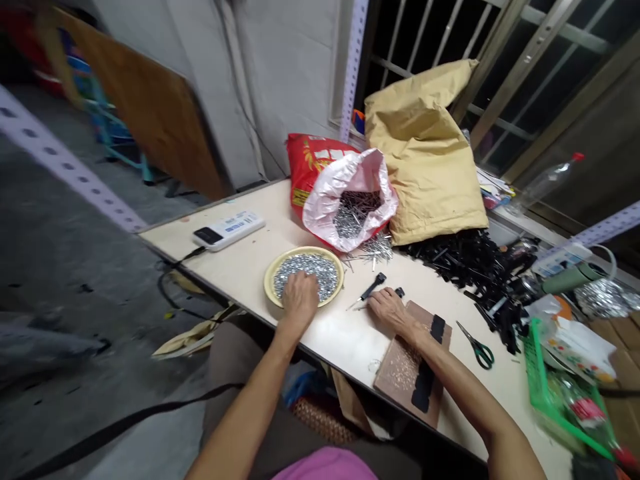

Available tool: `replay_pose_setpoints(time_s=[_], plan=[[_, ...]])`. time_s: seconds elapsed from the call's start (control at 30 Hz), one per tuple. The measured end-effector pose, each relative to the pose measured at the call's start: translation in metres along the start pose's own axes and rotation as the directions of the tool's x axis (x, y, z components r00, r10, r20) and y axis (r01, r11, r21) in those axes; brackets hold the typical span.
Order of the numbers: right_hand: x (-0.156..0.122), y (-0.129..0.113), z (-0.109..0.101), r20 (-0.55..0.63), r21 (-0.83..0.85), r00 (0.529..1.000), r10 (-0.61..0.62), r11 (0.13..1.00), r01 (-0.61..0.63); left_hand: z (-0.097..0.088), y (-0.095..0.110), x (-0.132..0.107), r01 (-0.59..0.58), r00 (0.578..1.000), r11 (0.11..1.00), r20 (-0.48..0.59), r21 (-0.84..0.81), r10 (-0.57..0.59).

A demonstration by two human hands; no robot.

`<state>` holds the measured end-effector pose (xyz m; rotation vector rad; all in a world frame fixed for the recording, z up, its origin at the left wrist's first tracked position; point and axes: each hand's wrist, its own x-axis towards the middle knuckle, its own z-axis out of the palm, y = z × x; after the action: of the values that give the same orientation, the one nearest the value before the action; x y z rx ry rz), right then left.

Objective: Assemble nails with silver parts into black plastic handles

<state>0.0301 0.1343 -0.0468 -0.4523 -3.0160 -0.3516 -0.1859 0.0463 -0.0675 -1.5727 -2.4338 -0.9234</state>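
Note:
My left hand (301, 291) reaches into a round cream bowl (271, 298) filled with small silvery metal pieces (320, 273). Its fingers are bent together at the pieces; what lies between the fingertips is hidden. On the table to the right, my right hand (389, 309) is closed over a thin metal rod with a black end (399, 292), the rod poking out at the left of the fingers. A similar black-handled piece with a metal tip (373, 285) lies just beyond it. Below my right forearm is a brown board (400, 373) with black flat pieces (422, 393).
A red bag (320, 167) of metal pins stands behind the bowl, beside a large paper sack (430, 167). Black parts (460, 260) are heaped at the right. Scissors (477, 348) and a green basket (537, 387) lie nearer. A white power bank (230, 230) sits at left.

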Motion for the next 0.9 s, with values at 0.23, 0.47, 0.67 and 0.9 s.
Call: replay_pose_setpoints(time_s=[0.23,0.47,0.67,0.9], plan=[[0.000,-0.048,-0.006,-0.138,0.351,0.967,0.212,0.924,-0.153,-0.023,0.013,-0.001,0.127,0.982,0.991,0.149,-0.049,-0.118],[0.002,-0.069,-0.038,-0.182,0.639,0.847,0.500,0.714,-0.284,-0.044,0.034,-0.003,0.240,0.971,0.895,0.073,-0.376,-0.230],[-0.007,-0.064,-0.064,-0.184,0.750,0.774,0.606,0.596,-0.288,-0.046,0.070,-0.015,0.477,0.877,0.345,0.463,-0.809,-0.128],[-0.017,-0.062,-0.068,-0.183,0.752,0.760,0.624,0.587,-0.300,-0.048,0.087,-0.025,0.516,0.856,0.170,0.512,-0.840,-0.069]])
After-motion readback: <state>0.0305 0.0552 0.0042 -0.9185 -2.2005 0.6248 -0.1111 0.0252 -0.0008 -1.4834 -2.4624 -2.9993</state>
